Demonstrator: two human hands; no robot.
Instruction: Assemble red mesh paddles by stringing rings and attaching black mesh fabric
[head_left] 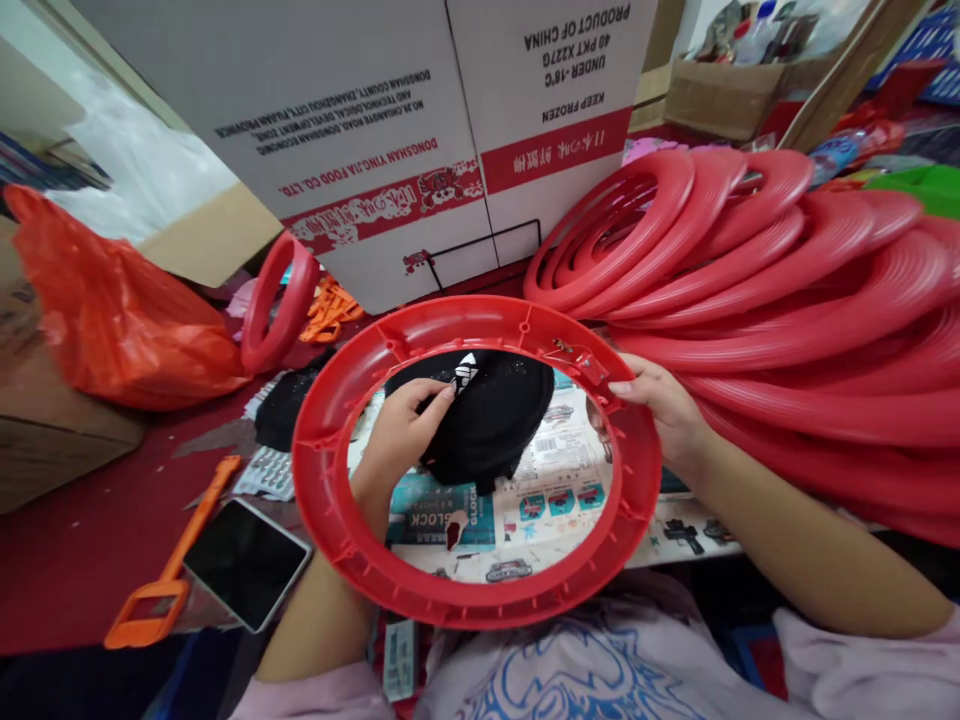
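My right hand (664, 400) grips the right rim of a red plastic ring (322, 480), its ribbed hollow side facing up. A small red part with fine wires (589, 368) sits in the ring's channel near my right thumb. Seen through the ring's opening, my left hand (409, 425) is closed in a pinch at a small black-and-white striped piece (466, 370). What exactly that piece is cannot be made out. Below it lies a round black fabric item (487, 430) on a printed cardboard sheet (555, 490).
Many red ribbed rings (787, 330) are piled at the right. A large white carton (360, 110) stands behind. On the left are an orange plastic bag (112, 300), a smaller red ring (277, 305), an orange plastic handle (169, 575) and a dark-screened device (247, 563).
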